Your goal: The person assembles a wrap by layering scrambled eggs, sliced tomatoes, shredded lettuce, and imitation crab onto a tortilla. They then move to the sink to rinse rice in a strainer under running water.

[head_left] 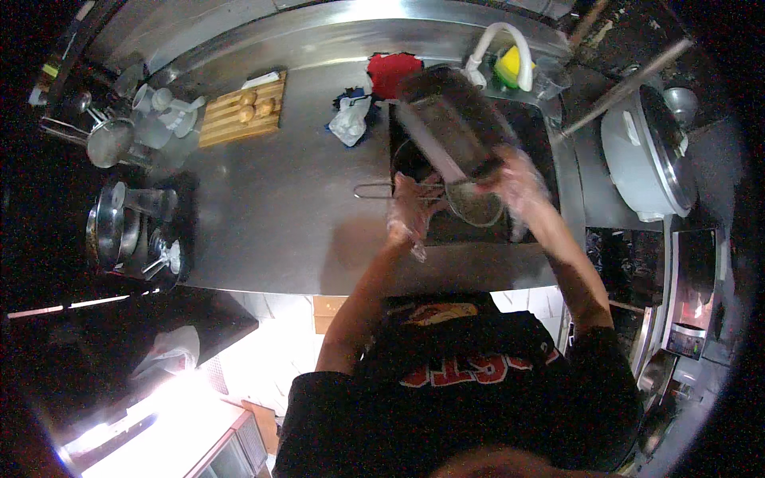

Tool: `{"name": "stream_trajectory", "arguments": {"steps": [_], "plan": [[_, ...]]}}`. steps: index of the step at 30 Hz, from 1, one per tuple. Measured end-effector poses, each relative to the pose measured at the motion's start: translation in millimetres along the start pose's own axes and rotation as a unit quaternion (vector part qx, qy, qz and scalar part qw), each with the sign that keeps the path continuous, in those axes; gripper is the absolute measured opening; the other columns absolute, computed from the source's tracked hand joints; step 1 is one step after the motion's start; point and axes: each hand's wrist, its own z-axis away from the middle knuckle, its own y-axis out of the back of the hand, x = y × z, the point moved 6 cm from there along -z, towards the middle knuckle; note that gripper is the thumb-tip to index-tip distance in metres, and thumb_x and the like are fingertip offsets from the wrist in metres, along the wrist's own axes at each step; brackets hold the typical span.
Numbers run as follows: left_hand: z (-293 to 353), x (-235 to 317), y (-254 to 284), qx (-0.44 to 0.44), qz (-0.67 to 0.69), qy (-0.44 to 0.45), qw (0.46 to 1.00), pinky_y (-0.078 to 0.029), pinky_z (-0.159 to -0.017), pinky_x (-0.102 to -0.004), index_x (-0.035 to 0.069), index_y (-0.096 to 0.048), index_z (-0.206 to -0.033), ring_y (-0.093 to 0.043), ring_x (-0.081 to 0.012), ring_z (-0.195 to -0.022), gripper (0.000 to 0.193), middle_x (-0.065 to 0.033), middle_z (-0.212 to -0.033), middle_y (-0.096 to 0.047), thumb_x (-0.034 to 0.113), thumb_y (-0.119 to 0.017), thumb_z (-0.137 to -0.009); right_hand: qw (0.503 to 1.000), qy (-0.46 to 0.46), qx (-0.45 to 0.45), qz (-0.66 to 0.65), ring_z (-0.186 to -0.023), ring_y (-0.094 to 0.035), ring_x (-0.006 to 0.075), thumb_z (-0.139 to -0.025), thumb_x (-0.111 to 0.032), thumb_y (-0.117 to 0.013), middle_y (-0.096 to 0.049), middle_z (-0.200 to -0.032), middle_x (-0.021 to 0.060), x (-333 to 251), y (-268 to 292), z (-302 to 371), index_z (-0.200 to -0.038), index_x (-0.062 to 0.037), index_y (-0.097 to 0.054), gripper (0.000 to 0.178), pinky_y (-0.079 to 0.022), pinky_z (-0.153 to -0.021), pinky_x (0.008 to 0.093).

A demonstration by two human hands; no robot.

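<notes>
racks of pots, lids and strainers [119, 199] fill the 9 o'clock side of the steel counter [271, 207]. a wooden board [241, 109] lies at 11 o'clock, a crumpled plastic bag [349, 121] and a red cloth [392, 70] near 12. over the sink [532, 127], the left hand [409, 211], in a clear glove, grips the wire handle of a mesh strainer [476, 205]. the right hand [522, 182], also gloved, clamps a blurred metal container [454, 119] tilted above the strainer. a white rice cooker [644, 151] sits at 3 o'clock.
</notes>
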Motion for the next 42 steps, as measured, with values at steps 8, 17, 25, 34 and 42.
{"name": "stream_trajectory", "arguments": {"steps": [8, 17, 25, 34, 42], "plan": [[33.9, -23.4, 41.1, -0.006, 0.085, 0.003, 0.996, -0.046, -0.099, -0.0561, 0.010, -0.035, -0.141, -0.052, -0.0333, -0.121, 0.062, -0.0167, -0.136, -0.046, 0.055, -0.042, -0.098, 0.699, 0.126, -0.194, 0.677, -0.102, -0.061, 0.0314, -0.076, -0.037, -0.082, -0.063, -0.112, 0.0210, 94.6, -225.8, -114.9, -0.116, 0.0036, -0.054, 0.064, -0.049, -0.088, 0.0417], [25.9, 18.7, 51.7, -0.010, 0.043, -0.065, 0.997, -0.048, -0.097, -0.0559, 0.015, -0.044, -0.131, -0.049, -0.0395, -0.122, 0.057, -0.0244, -0.136, -0.047, 0.060, -0.038, -0.097, 0.952, -0.034, -0.215, 0.215, -0.098, -0.065, 0.0232, -0.095, -0.032, -0.061, -0.065, -0.109, 0.0108, 41.6, -173.2, -170.6, -0.130, -0.0036, -0.055, 0.046, -0.058, -0.079, 0.0399], [15.5, 48.3, -33.4, -0.038, 0.017, -0.103, 0.994, -0.049, -0.095, -0.0562, 0.023, -0.059, -0.109, -0.053, -0.0401, -0.120, 0.050, -0.0243, -0.136, -0.050, 0.068, -0.048, -0.089, 0.943, -0.046, -0.125, 0.303, -0.063, -0.057, 0.0120, -0.097, -0.017, -0.054, -0.061, -0.073, 0.0030, -28.7, 44.9, -54.0, -0.095, -0.0016, -0.066, 0.020, -0.043, -0.050, 0.0295], [11.5, 27.3, -83.9, -0.126, 0.027, -0.094, 0.987, -0.042, -0.101, -0.0634, 0.030, -0.062, -0.106, -0.041, -0.0493, -0.130, 0.046, -0.0290, -0.145, -0.037, 0.066, -0.036, -0.093, 0.543, 0.167, 0.114, 0.815, -0.087, -0.067, 0.0376, -0.087, -0.042, -0.058, -0.069, -0.098, 0.0187, -5.7, 14.1, -33.7, -0.109, -0.0055, -0.065, 0.043, -0.052, -0.075, 0.0465], [12.6, 23.3, -93.5, -0.119, -0.004, -0.085, 0.989, -0.043, -0.102, -0.0609, 0.032, -0.065, -0.096, -0.045, -0.0462, -0.126, 0.042, -0.0249, -0.141, -0.044, 0.067, -0.043, -0.091, 0.659, 0.138, 0.071, 0.736, -0.075, -0.068, 0.0311, -0.073, -0.020, -0.069, -0.069, -0.081, 0.0147, -35.2, 45.9, -27.8, -0.093, -0.0097, -0.072, 0.023, -0.054, -0.070, 0.0412]]}}
